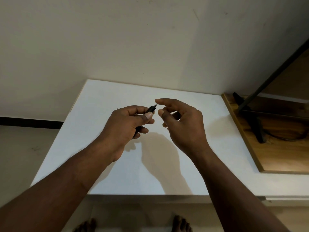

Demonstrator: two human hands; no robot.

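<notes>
My left hand point(128, 123) is held above the white table point(100, 148) and pinches a small black object point(151, 108) with a short metal tip between thumb and forefinger; most of it is hidden in the hand. Just to its right, my right hand point(180, 124) hovers with thumb and forefinger slightly apart, close to the metal tip. Nothing is held in the right hand, and I cannot tell whether its forefinger touches the tip.
The white table stands against a pale wall point(133, 39). To the right lies a wooden surface point(284, 156) with a black stand point(250, 118) on it. My bare feet point(181, 223) show below the table's front edge.
</notes>
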